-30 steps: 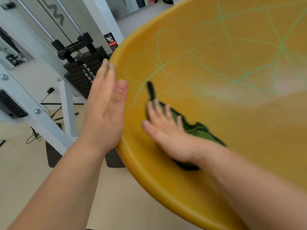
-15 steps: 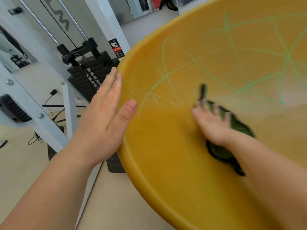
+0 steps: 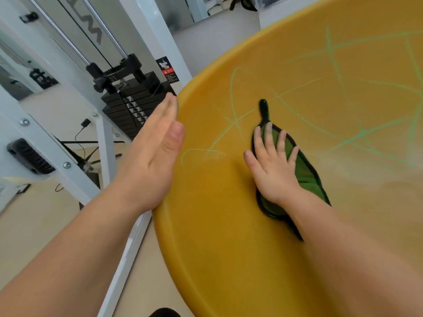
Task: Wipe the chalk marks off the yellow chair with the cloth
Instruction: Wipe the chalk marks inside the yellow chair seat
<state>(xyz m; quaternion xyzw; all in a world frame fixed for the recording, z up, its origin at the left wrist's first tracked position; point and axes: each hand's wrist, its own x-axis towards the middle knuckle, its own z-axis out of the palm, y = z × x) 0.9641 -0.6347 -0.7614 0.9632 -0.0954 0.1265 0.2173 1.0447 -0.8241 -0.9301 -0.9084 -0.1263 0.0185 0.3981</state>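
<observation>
The yellow chair [image 3: 229,236] fills the view from 12 o'clock round to 6 o'clock, its curved shell tilted towards the camera. The dark green cloth [image 3: 306,173] lies flat on the shell near the middle of the view, its narrow tip pointing to 12 o'clock. The right hand [image 3: 272,172] presses on the cloth, palm down. Its fingers [image 3: 259,143] are straight and spread, curled round nothing. Green chalk marks [image 3: 231,97] cross the shell from 10 o'clock round to 3 o'clock of the cloth, and the nearest strokes run just beside its tip. At 9 o'clock of the cloth, the left hand [image 3: 151,161] rests edge-on against the chair's rim, fingers [image 3: 164,110] straight and held together, with the thumb over the lip. A black weight stack [image 3: 128,106] in a white frame [image 3: 57,145] stands at 10 o'clock.
</observation>
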